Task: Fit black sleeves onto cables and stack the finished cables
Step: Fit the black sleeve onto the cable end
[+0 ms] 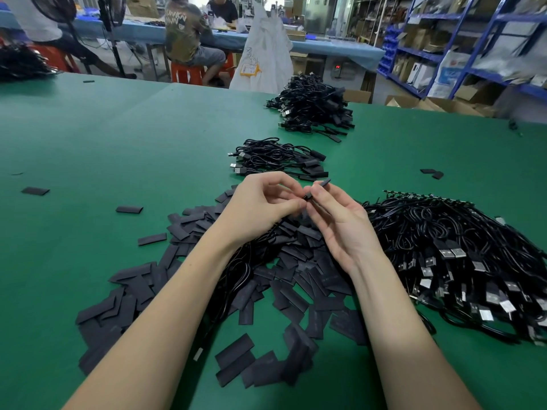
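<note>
Your left hand (pixel 260 202) and right hand (pixel 340 220) meet at frame centre, fingertips of both pinching one flat black sleeve (pixel 321 184) that angles up to the right. Green felt tabletop (pixel 103 137); blue shelving (pixel 461 48) upper right, seated workers upper left. Loose matte black sleeves (pixel 281 276) heaped under your wrists. Unsleeved black USB cables (pixel 461 255) at right; sleeved cable stacks (pixel 278 158) above centre.

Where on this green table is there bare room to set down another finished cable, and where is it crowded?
Bare green table lies left of the small finished stack and the taller far stack, with only stray sleeves. A clear strip also runs between the two stacks. Crowded: the loose sleeve heap under both hands and the unsleeved cable pile on the right.
</note>
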Motion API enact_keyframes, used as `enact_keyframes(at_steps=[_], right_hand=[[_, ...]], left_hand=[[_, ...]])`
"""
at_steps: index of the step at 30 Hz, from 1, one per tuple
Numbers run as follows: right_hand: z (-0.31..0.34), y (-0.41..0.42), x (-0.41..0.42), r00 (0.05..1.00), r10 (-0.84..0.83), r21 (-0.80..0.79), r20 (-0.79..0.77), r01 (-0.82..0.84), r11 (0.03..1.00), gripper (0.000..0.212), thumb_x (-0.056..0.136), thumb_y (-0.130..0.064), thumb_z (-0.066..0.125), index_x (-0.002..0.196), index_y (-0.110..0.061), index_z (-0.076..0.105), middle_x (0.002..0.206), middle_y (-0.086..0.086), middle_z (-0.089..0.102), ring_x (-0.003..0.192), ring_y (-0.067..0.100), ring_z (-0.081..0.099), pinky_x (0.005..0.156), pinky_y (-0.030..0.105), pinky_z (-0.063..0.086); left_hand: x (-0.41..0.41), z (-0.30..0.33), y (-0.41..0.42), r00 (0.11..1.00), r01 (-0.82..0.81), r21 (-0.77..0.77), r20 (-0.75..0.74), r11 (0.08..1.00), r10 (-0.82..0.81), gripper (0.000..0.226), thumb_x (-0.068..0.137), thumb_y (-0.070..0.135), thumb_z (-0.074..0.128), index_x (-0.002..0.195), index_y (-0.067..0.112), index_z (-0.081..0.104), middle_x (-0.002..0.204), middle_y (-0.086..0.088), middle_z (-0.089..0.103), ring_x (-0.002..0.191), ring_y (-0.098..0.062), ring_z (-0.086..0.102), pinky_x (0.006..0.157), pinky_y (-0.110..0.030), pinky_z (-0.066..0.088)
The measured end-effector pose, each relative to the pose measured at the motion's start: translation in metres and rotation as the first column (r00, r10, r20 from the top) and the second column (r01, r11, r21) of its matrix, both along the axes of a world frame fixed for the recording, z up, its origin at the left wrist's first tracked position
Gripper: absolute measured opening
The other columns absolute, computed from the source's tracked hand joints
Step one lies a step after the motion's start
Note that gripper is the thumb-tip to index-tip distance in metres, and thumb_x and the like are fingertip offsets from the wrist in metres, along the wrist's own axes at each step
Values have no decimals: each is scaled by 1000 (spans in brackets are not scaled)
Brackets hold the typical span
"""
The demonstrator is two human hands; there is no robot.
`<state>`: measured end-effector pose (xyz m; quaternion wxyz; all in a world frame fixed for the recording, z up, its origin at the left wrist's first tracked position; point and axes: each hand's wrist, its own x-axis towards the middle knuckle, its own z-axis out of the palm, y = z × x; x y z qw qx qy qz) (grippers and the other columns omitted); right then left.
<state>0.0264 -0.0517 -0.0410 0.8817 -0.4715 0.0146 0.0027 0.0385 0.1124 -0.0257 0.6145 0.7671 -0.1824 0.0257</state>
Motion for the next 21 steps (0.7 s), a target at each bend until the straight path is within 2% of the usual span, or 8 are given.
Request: enact_keyframes(at_steps=[6, 11, 15, 21], right_hand=[[-1, 1, 0, 1000, 6, -14, 9, -5, 1000, 17, 75, -16, 78, 91, -14, 76, 104, 12, 76, 97, 16, 73, 80, 20, 57], [0, 3, 0, 997, -56, -74, 53, 60, 995, 27, 84, -14, 77, 110, -22, 72, 104, 10, 75, 91, 17, 70, 77, 25, 58], [1, 5, -1, 985, -124, -119, 119, 138, 983, 21, 89, -9, 74, 105, -24, 76, 102, 7, 78, 85, 13, 71, 77, 27, 59], [0, 5, -1, 983, -156, -125, 92, 167, 978, 19, 88, -8, 75, 103, -19, 77, 102, 8, 78, 92, 17, 73, 75, 25, 59]], left_hand=[[0, 0, 0, 1000, 0, -18, -7, 1000, 0, 12, 84, 7, 80, 88, 16, 73, 76, 2, 74, 67, -5, 69, 59, -10, 48], [2, -4, 1, 999, -8, -63, -47, 998, 5, 13, 84, 4, 78, 89, 14, 72, 80, -6, 77, 71, -11, 73, 63, -13, 51], [6, -6, 2, 998, 2, -77, -65, 997, -7, 13, 84, 5, 79, 87, 16, 73, 82, -10, 78, 77, -18, 75, 71, -18, 54], [7, -9, 2, 996, -30, -27, -82, 999, 28, 7, 84, 15, 81, 83, 19, 75, 74, -7, 77, 56, -5, 63, 60, -12, 46]])
